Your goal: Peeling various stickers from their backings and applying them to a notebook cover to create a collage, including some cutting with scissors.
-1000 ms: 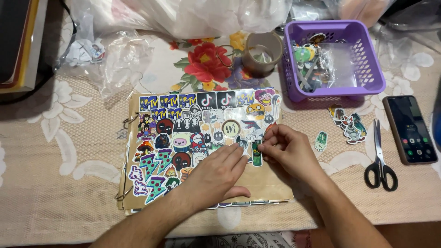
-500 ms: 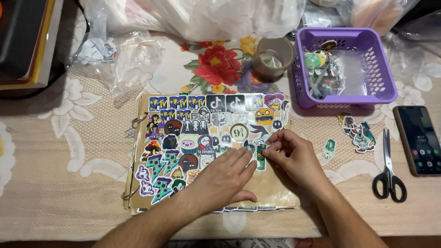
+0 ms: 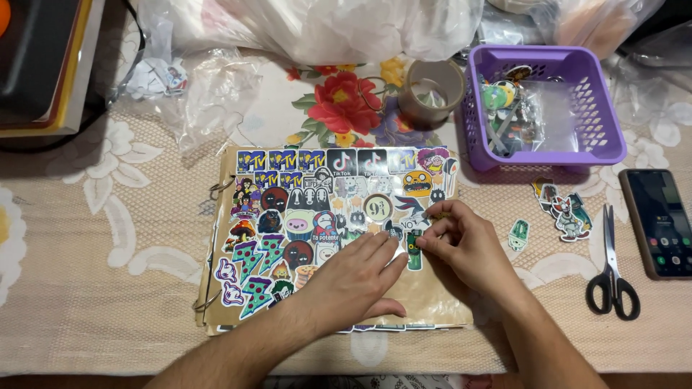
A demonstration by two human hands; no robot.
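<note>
Both hands (image 3: 353, 277) (image 3: 465, 245) flat, pinching green sticker (image 3: 413, 258).

Brightness: the scene was evenly and fairly brightly lit, with a warm, yellowish cast over the desk (image 3: 86, 302).
Light source: it seemed to come from above; no lamp was in view.
Shadows: soft and short, a faint one under the left hand (image 3: 353, 281) and the right hand (image 3: 468, 248), and a darker one along the near side of the purple basket (image 3: 540, 155).
Glare: pale sheen showed on the clear plastic bags (image 3: 317, 29) at the far edge and on the phone (image 3: 659, 220) screen at the right.
Dark areas: the far left and far right corners were dim.
Sharpness: the middle was crisp; the forearms at the near edge were slightly soft.
Distortion: mild wide-angle bending at the edges.
</note>
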